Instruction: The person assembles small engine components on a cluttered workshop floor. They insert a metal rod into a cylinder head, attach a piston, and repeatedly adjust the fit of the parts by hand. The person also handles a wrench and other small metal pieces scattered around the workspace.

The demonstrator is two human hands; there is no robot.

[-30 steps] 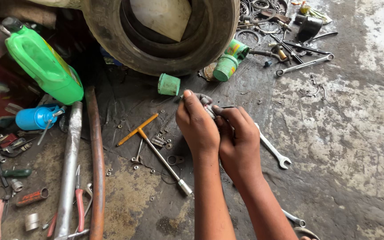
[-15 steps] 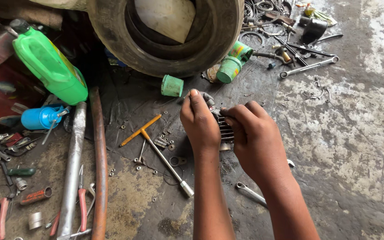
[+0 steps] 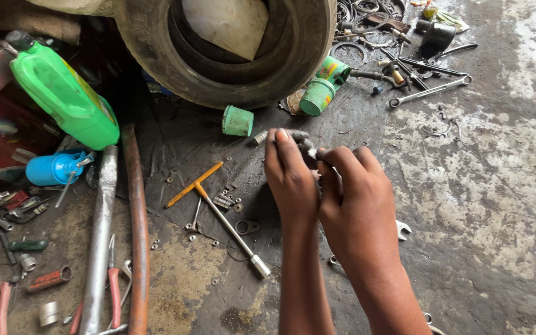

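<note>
My left hand (image 3: 290,180) and my right hand (image 3: 358,198) are held together above the oily floor, both pinching a small greasy metal part (image 3: 304,144) between the fingertips. Most of the part is hidden behind the fingers. Under my right hand the open end of a spanner (image 3: 402,230) pokes out on the floor. A T-handle socket wrench (image 3: 218,209) with an orange crossbar lies just left of my left hand, among loose nuts and washers.
A tyre (image 3: 231,49) stands at the top. A green jug (image 3: 63,93), a blue can (image 3: 54,167), long metal pipes (image 3: 100,236) and pliers (image 3: 114,288) lie at the left. Green cups (image 3: 237,121), a green tin (image 3: 319,93) and spanners (image 3: 429,92) lie further back.
Both hands have stayed together on the small part, shifting slightly right and nearer the camera. The view has moved, so the spanner is now mostly hidden under my right hand.
</note>
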